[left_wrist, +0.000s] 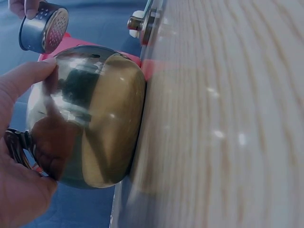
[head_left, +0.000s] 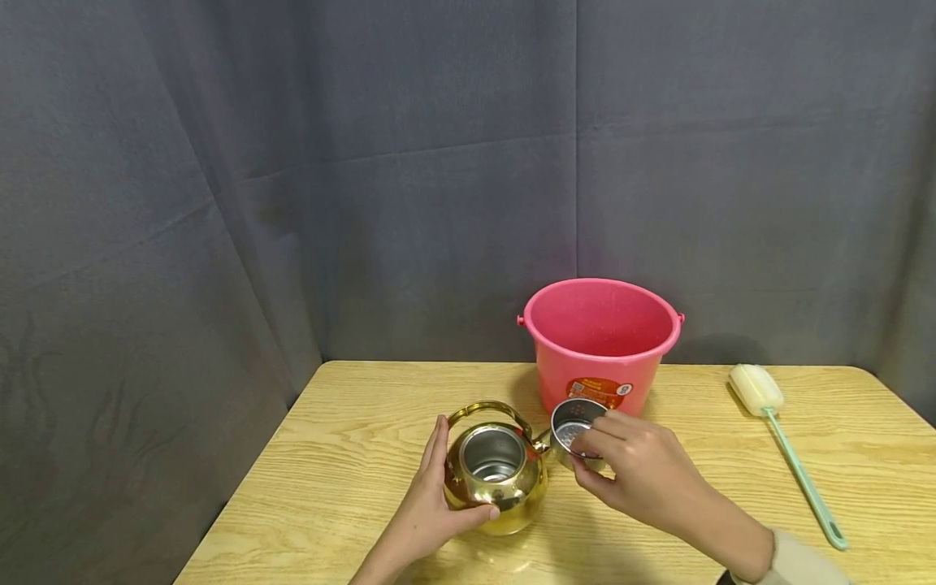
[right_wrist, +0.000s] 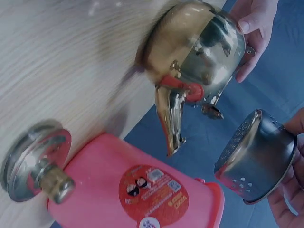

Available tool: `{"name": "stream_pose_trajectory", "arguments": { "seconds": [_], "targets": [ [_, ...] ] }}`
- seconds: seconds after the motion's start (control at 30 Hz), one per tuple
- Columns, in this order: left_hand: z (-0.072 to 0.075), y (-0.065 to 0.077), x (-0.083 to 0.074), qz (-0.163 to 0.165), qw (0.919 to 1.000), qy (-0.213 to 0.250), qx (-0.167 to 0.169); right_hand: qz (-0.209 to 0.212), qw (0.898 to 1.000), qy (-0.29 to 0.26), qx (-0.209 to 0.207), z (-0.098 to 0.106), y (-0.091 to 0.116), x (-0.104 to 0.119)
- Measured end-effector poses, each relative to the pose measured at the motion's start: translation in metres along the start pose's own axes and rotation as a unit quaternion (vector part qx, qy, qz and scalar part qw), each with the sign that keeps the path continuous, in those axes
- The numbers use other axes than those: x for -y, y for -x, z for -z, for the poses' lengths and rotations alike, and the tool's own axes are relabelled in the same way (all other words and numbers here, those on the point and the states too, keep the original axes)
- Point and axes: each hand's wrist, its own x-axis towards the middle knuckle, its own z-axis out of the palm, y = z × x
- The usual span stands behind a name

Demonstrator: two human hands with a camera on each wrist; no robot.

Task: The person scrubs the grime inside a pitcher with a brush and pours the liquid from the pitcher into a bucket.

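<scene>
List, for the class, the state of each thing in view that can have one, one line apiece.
Kettle, upright, uncovered.
Strainer cup, held off the table, apart from the kettle.
Lid, off the kettle, on the table.
Bucket, upright, uncovered.
Brush, lying on the table, unheld.
Left hand, resting against the kettle.
Right hand, gripping the strainer cup.

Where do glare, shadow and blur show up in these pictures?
Head view: bright highlights on the round golden metal kettle and a soft shadow below the right hand; left wrist view: white glare spots on the pale wood-grain table; right wrist view: dark shadow beside the kettle and blurry wood grain at upper left.
</scene>
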Motion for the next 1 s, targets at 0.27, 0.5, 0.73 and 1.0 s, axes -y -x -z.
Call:
{"name": "stream_pose_trajectory", "arguments": {
  "seconds": [0.27,0.5,0.73,1.0],
  "targets": [
    [0.0,0.0,0.0,0.0,1.0,0.001,0.004,-0.004,1.0,0.009,-0.007,0.008,0.005,-0.004],
    [-0.001,0.0,0.001,-0.003,1.0,-0.003,0.003,-0.009,1.0,0.023,-0.008,0.009,0.01,-0.007],
    [0.0,0.0,0.001,-0.005,1.0,-0.002,0.002,-0.015,0.999,0.038,-0.014,0.011,0.018,-0.011],
    [-0.001,0.0,0.001,-0.003,1.0,0.001,0.001,-0.039,0.997,0.062,-0.002,0.013,0.028,-0.017]
  ]
}}
